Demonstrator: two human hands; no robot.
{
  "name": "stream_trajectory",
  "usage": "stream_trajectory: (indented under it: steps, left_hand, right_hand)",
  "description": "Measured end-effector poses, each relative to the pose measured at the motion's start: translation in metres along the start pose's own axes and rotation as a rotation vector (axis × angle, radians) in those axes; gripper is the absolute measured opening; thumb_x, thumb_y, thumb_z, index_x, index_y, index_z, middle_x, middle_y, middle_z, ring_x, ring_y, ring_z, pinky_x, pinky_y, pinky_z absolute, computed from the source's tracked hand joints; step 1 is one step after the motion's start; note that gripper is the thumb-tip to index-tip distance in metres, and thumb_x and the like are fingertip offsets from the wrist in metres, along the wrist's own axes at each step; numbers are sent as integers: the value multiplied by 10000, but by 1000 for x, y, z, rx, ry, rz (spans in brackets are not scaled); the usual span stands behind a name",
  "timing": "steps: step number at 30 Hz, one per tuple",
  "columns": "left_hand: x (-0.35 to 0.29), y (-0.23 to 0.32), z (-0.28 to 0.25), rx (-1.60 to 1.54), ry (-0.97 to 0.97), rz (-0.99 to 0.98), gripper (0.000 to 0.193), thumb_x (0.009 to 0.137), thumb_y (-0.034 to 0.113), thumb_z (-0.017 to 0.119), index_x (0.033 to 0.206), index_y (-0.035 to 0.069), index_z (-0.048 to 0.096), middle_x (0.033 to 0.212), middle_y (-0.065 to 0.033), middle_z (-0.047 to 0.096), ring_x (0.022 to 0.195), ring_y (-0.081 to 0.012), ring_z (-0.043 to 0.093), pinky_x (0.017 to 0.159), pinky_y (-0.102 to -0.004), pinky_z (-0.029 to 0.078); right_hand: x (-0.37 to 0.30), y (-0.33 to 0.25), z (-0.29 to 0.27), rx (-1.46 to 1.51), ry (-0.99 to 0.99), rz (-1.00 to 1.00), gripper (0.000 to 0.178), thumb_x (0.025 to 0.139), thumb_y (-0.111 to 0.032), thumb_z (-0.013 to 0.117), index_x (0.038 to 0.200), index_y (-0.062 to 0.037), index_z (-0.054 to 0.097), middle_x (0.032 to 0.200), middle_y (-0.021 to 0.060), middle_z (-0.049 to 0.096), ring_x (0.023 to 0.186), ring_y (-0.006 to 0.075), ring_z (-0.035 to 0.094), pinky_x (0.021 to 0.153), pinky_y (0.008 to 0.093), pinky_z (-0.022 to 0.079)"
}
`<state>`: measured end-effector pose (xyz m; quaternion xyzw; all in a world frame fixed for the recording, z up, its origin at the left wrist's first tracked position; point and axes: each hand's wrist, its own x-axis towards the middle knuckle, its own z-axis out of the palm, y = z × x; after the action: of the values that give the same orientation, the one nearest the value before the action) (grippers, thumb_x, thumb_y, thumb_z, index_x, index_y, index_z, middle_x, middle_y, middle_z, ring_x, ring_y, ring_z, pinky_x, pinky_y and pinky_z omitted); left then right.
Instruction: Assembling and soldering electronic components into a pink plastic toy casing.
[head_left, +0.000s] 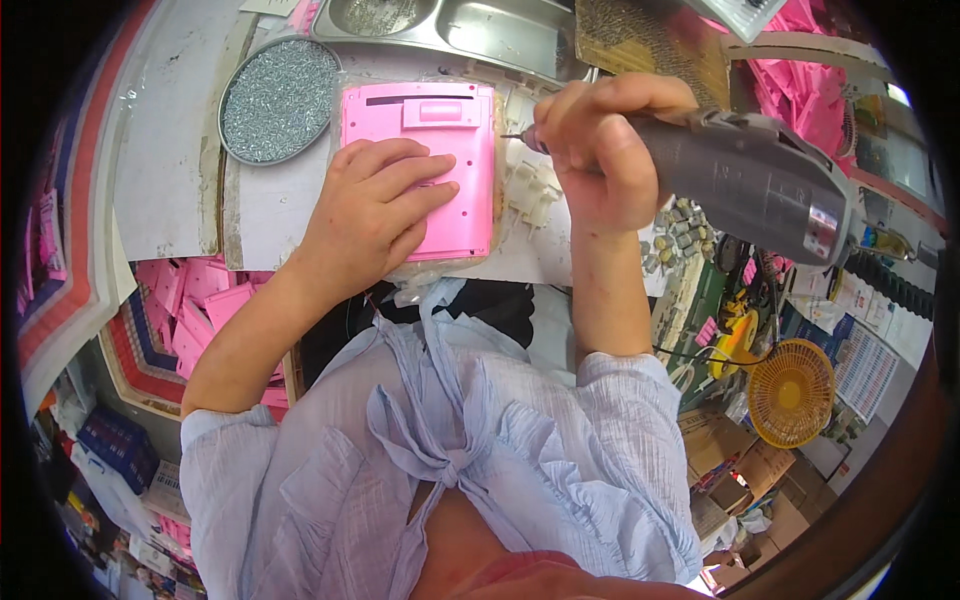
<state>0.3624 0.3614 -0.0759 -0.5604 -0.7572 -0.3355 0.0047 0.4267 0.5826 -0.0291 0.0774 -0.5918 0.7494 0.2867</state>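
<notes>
A pink plastic casing (462, 215) with small screw holes, a dark slot and a raised block near its far end lies on the worktable, over clear plastic wrap. My left hand (380, 205) rests flat on its left side with the fingers stretched and a little apart. In my right hand (610, 150) is a grey electric screwdriver (745, 180), gripped near its front end. Its thin bit (513, 136) points left, just beside the casing's right edge. Whether the bit carries a screw is too small to tell.
A round dish of small screws (280, 100) stands left of the casing, a metal tray (500, 35) behind it. White plastic parts (533, 190) and small metal cylinders (683, 235) lie to the right. More pink parts (205, 300) fill a box at lower left; an orange basket (790, 393) sits at lower right.
</notes>
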Motion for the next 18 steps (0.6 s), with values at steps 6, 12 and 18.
stream_trajectory:
  steps: [6,12,18]
  left_hand:
    - [1,2,0,-11,-12,-26,360,752,34,686,1105,86,732,1272,-59,684,1184,-298,597,1041,-463,424]
    - [0,1,3,-28,2,-28,361,749,34,683,1102,87,734,1269,-55,685,1186,-293,592,1047,-461,419]
    - [4,2,4,-6,35,-8,303,782,87,693,1082,101,731,1212,-41,687,1162,-265,599,990,-456,430]
  right_hand:
    - [-8,7,-7,-97,-146,-4,177,931,-125,621,1018,-31,497,589,64,480,517,188,494,576,381,480]
    - [-2,7,-6,-230,-97,-57,216,932,-104,611,1096,-3,512,614,71,500,513,183,478,572,375,485]
    - [2,17,-3,-274,-103,-30,200,913,-73,626,1071,2,530,619,87,521,506,174,478,542,378,473]
